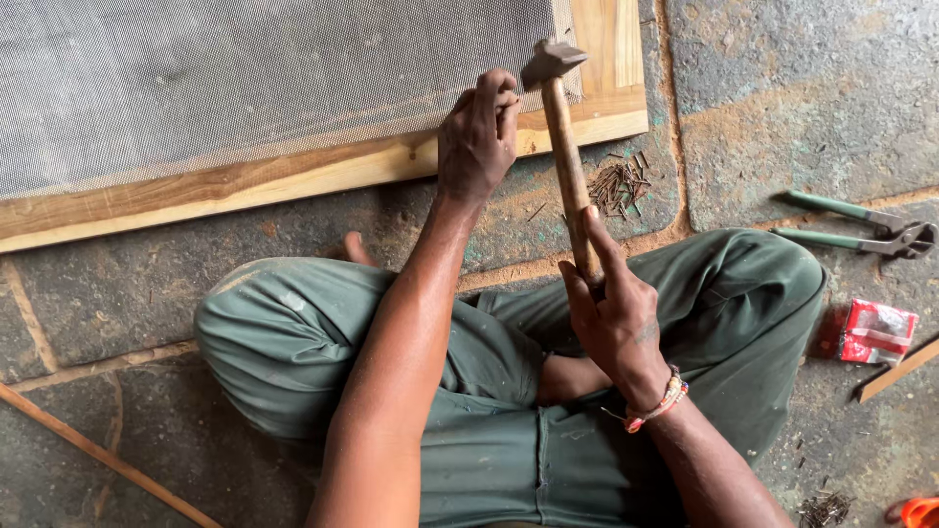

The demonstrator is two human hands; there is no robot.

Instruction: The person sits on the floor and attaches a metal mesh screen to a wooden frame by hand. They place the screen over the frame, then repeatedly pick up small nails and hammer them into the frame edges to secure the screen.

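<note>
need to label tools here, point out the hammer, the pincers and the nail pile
hammer (565,147), head view, on the wooden handle below the metal head
pincers (849,225), head view, between the two green handles
nail pile (616,184), head view, middle of the heap on the floor

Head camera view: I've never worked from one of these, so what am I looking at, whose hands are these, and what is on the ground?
This single picture comes from a camera worn on the person's head, looking down at their own lap and hands as they sit cross-legged on a stone floor. Their right hand grips a wooden-handled hammer. Their left hand pinches something small, too small to identify, at the edge of a wooden frame covered with grey mesh. Loose nails lie nearby, green-handled pincers and a small red packet to the right.
</note>
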